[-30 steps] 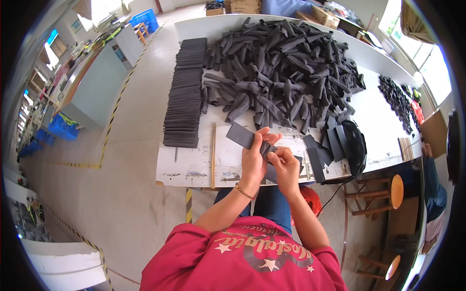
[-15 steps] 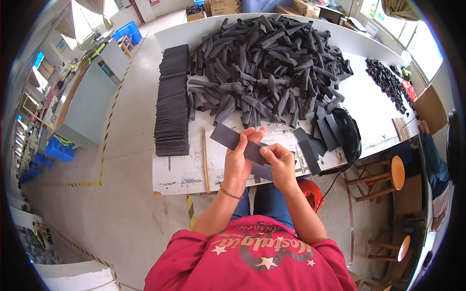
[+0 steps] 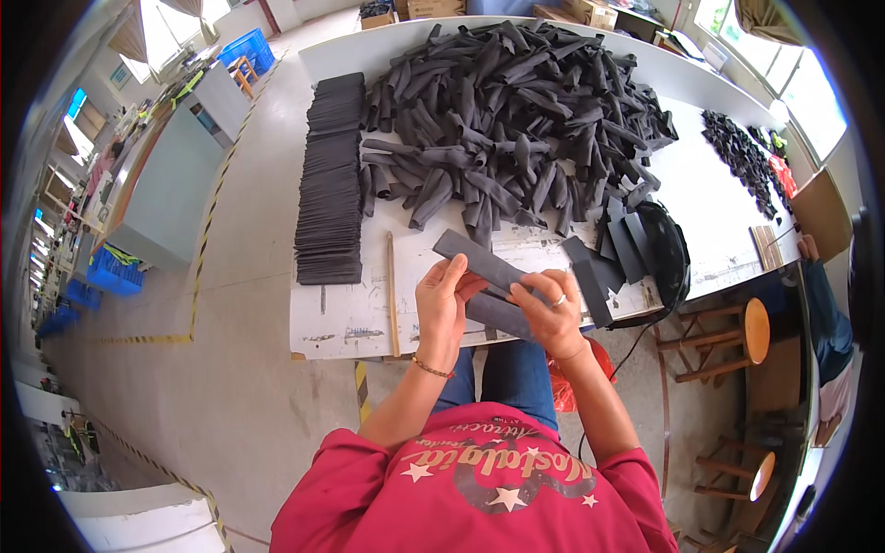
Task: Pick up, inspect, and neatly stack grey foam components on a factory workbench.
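My left hand (image 3: 441, 311) and my right hand (image 3: 553, 318) hold a dark grey, flat fabric strip (image 3: 481, 262) over the front of the white table (image 3: 355, 332). The left thumb and fingers pinch it near its middle, while the right fingers close on its right end. Just below, a second dark strip (image 3: 498, 315) shows between the hands; whether a hand touches it I cannot tell. Beyond them rises a big heap of dark fabric pieces (image 3: 516, 111). A long, neat stack of dark strips (image 3: 329, 184) stands to the left.
A wooden stick (image 3: 392, 295) lies left of my hands. At the right are loose flat dark pieces (image 3: 590, 281) and a black bag-like thing (image 3: 668, 249) with a cord. Wooden stools (image 3: 754, 329) and another person's sleeve (image 3: 825, 309) are farther right. A red plastic bag (image 3: 583, 373) hangs below the table edge.
The held strip has shifted to the right and lies more lengthwise between my hands. My right hand has turned, its back now showing, and moved slightly right.
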{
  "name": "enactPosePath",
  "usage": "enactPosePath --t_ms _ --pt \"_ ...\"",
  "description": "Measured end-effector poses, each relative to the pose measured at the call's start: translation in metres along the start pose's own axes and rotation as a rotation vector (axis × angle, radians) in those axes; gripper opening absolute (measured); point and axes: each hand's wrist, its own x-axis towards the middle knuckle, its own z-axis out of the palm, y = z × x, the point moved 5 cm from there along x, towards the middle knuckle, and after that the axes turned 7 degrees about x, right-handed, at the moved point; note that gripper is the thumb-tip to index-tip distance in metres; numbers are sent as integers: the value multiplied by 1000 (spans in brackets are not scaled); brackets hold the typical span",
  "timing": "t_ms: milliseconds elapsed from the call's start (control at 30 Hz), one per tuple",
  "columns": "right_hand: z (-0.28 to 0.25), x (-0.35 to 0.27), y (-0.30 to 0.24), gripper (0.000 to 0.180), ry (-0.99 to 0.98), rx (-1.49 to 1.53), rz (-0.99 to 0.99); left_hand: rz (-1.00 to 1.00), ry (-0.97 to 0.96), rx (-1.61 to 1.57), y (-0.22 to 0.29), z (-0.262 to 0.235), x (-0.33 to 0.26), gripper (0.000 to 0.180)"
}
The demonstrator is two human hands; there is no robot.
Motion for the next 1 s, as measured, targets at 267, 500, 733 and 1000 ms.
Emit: enactPosePath --t_ms 267,500,733,1000 --pt "27 -59 40 39 198 958 1179 5 -38 96 -8 -5 3 16" --pt "36 -65 38 24 233 947 1294 47 99 108 -15 -28 11 14" --pt "42 -67 35 22 241 1005 1306 75 43 83 -8 -39 15 14" --pt "43 -68 39 17 295 952 1336 -46 46 -27 -25 -48 20 14"
